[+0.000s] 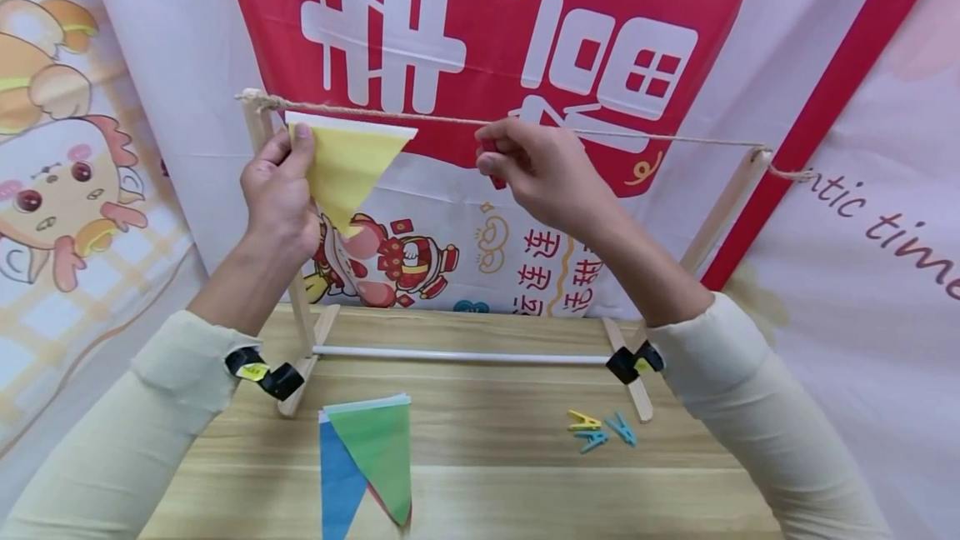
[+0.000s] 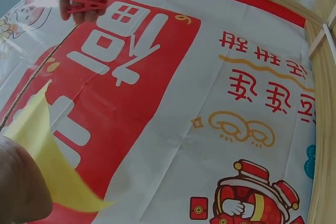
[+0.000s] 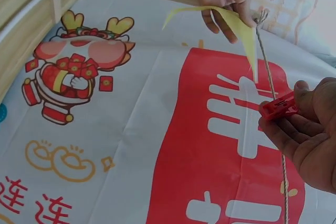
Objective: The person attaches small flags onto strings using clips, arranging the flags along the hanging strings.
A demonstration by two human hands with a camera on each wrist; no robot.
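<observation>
At left, the left hand (image 1: pixel 281 190) pinches a yellow pennant (image 1: pixel 352 161) by its upper corner between thumb and fingers, just below the twine (image 1: pixel 442 117), while green (image 1: pixel 382 444) and blue pennants (image 1: pixel 339 482) overlap on the wood-grain table (image 1: pixel 487 457). Mid-view, a red banner (image 1: pixel 480 90) bears big white Chinese characters (image 1: pixel 390 36) (福 is legible), with small red 连连 (image 1: pixel 537 261) below. Further right, the right hand (image 1: pixel 558 182) pinches a red clothespin (image 3: pixel 279 107) in nearly closed fingertips beside the twine, then come three small clothespins (image 1: pixel 584 421) and wall cloth (image 1: pixel 847 332) lettered "ntic time" (image 1: pixel 885 227).

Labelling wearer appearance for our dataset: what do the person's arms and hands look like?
Left hand and right hand are bare, no gloves. Left sleeve and right sleeve are pale cream. Each ends short of the hand, with a black fitting there bearing a yellow marking.
</observation>
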